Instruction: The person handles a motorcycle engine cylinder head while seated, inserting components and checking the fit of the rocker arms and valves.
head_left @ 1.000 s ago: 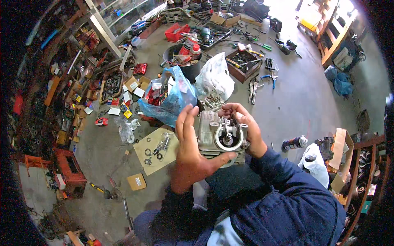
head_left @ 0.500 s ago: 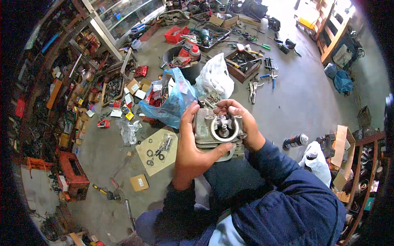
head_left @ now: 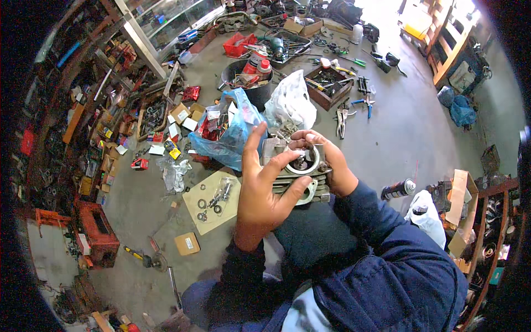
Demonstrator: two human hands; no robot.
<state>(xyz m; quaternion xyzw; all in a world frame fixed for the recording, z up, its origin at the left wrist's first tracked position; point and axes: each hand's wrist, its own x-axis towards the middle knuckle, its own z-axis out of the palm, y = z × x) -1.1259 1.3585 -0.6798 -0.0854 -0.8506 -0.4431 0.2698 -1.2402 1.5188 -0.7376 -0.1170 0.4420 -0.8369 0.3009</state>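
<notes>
Left hand (head_left: 263,196) spread, thumb across near side of grey metal casting (head_left: 321,186) (finned), which lies between both hands. Right hand (head_left: 338,171) grasping casting's right side, fingers curled. Round opening (head_left: 301,164) on top, left forefinger at rim.

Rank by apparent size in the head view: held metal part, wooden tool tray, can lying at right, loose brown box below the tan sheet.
1. Metal part, though partly covered
2. Wooden tool tray
3. Can and brown box: too alike to rank
</notes>
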